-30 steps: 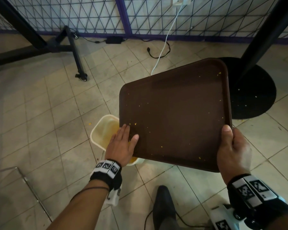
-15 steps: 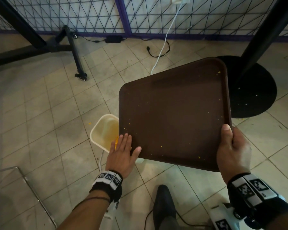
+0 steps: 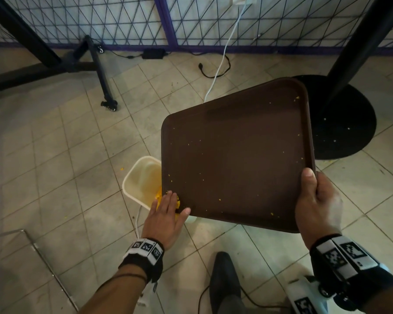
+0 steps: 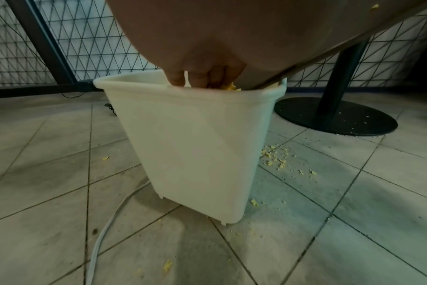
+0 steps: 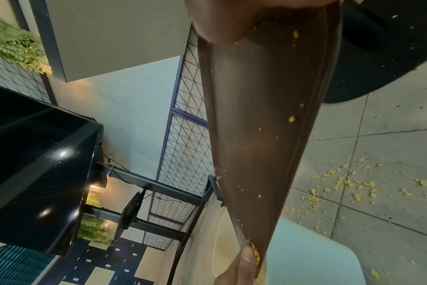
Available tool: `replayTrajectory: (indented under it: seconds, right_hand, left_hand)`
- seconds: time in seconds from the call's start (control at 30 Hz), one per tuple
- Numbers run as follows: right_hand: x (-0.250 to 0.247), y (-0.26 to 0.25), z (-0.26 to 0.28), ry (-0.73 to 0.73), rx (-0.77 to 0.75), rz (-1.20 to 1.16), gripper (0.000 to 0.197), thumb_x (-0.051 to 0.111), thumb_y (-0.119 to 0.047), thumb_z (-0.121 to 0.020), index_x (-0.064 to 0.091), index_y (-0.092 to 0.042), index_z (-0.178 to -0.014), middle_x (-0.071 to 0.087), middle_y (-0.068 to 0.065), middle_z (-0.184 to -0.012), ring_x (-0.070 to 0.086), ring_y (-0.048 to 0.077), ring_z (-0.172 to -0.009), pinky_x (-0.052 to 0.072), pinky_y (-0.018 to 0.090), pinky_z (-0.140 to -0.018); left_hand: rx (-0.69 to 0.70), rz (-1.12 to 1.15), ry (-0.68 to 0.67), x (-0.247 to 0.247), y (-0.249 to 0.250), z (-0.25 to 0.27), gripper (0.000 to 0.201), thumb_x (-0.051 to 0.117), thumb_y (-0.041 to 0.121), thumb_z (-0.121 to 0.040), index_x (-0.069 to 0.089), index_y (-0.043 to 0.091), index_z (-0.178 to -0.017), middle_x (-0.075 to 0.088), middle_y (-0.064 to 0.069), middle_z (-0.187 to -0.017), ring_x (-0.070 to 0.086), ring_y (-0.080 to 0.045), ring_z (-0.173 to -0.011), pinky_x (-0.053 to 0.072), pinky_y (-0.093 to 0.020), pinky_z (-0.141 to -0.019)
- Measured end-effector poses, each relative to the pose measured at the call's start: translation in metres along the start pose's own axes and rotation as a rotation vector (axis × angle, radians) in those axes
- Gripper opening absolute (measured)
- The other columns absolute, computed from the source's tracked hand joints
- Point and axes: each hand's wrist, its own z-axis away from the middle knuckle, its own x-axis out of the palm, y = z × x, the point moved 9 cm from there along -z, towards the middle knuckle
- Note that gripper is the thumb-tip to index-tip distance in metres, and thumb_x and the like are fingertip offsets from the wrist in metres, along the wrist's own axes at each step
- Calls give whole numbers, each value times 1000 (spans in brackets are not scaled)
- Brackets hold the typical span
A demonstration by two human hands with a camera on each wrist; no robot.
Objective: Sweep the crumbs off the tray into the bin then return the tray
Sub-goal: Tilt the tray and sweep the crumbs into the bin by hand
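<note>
A dark brown tray [image 3: 234,152] is held tilted, its low left corner over a cream plastic bin [image 3: 141,177] on the floor. My right hand [image 3: 315,200] grips the tray's near right corner, thumb on top. My left hand [image 3: 166,214] lies flat with straight fingers at the tray's low corner, pushing a small heap of yellow crumbs [image 3: 177,203] over the edge. In the left wrist view the fingertips [image 4: 176,79] reach just over the bin's rim [image 4: 134,83] beside the crumbs [image 4: 229,87]. Scattered crumbs [image 5: 291,119] still dot the tray [image 5: 268,115].
A black round table base [image 3: 340,118] with its pole stands right of the tray. Spilled crumbs [image 4: 276,156] lie on the tiled floor beside the bin [image 4: 195,146]. A white cable [image 3: 220,64] and a black wheeled stand [image 3: 100,71] lie toward the wire fence. My shoe [image 3: 225,279] is below.
My left hand has slid down the tray's left side toward its low near corner, sweeping crumbs along to the bin's edge. The right hand and tray have barely moved.
</note>
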Motion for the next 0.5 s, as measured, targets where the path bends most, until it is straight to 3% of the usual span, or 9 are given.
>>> replayTrajectory:
  seconds: [0.1, 0.2, 0.33, 0.5]
  right_hand:
    - [0, -2, 1, 3, -8, 4, 40, 35, -37, -105, 60, -7, -96, 54, 1, -74, 49, 14, -65, 36, 28, -55]
    - [-1, -2, 1, 5, -6, 9, 41, 35, -38, -105, 59, -6, -95, 54, 2, -73, 49, 16, -65, 37, 28, -55]
    - [0, -1, 1, 10, -13, 23, 42, 34, -40, -105, 59, -8, -95, 56, 3, -75, 53, 21, -69, 39, 30, -57]
    - [0, -3, 0, 5, -8, 7, 39, 35, -37, -105, 59, -8, -95, 54, 0, -73, 49, 13, -66, 34, 27, -55]
  left_hand:
    - [9, 73, 87, -20, 0, -6, 88, -6, 71, -90, 16, 19, -158, 17, -2, -166, 15, -16, -151, 2, -38, -124]
    - [-21, 109, 154, -43, 0, -34, 85, -1, 71, -93, 10, 17, -159, 8, -4, -167, 10, -18, -152, 4, -41, -124]
    - [-63, 74, 93, -45, -2, -58, 85, 0, 70, -93, 3, 15, -159, 2, -5, -167, 5, -21, -153, 1, -43, -124]
    - [-54, 62, 18, -10, -3, -19, 88, -1, 72, -91, 9, 16, -158, 11, -5, -167, 10, -21, -153, 5, -41, -124]
